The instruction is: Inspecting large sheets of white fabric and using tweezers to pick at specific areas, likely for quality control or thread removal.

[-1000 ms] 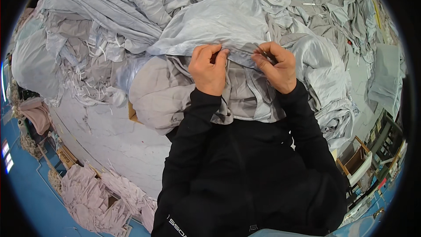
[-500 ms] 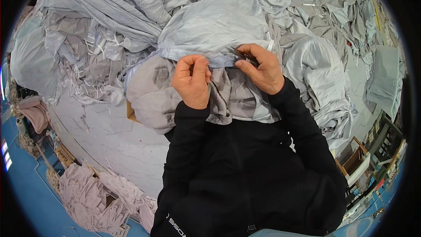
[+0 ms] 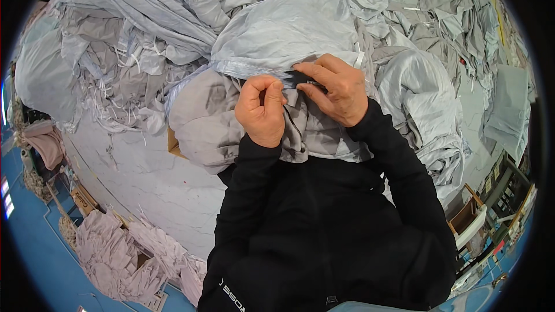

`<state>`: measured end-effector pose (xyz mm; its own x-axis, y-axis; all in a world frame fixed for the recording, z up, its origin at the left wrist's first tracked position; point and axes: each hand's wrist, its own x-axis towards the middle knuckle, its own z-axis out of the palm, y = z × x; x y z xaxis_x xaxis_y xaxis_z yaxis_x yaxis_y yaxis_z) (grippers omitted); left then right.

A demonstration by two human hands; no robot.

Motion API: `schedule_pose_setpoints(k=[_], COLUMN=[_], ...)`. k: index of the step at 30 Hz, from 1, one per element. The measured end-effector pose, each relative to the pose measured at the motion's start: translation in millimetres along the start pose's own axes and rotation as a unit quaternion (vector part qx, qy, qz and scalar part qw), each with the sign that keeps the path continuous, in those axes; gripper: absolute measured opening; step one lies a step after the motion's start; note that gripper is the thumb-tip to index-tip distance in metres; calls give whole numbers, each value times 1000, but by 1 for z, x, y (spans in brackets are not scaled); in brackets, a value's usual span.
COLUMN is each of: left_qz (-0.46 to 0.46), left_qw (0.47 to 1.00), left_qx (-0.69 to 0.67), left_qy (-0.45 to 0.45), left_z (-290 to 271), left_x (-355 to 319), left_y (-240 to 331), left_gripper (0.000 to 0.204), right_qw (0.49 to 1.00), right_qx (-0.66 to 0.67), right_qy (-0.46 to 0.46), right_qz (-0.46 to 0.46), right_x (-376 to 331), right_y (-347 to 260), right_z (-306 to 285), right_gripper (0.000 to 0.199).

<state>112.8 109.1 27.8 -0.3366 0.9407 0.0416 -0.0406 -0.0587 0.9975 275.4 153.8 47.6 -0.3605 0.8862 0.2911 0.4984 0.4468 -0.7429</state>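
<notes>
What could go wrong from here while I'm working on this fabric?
The small dark object in your right hand sits close to your left hand; if it's sharp, it might nick you or the pale blue-grey fabric. The beige-grey fabric bunched near your black jacket could slip toward you.

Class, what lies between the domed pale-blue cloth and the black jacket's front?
The head view shows bunched greyish-brown cloth there, with the left hand and right hand over part of it.

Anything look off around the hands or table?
Nothing looks spilled or visibly damaged. The pale grey fabric lies crumpled and heaped across the table: untidy, but alike throughout, so nothing stands out.
</notes>
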Motion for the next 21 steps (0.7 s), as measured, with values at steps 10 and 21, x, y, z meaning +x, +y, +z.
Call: schedule_pose_setpoints(k=[10,21], left_qz=[17,71], left_qw=[1000,903], left_qx=[-7,259], left_qy=[-13,336], left_z=[-3,-211], left_x=[-2,9], left_y=[0,28], left_gripper=[5,10], right_qw=[999,974], right_qx=[-21,93], right_qy=[24,136], right_qz=[-7,154], right_x=[1,-37], right_y=[-1,44], right_z=[11,-39], right_gripper=[28,29])
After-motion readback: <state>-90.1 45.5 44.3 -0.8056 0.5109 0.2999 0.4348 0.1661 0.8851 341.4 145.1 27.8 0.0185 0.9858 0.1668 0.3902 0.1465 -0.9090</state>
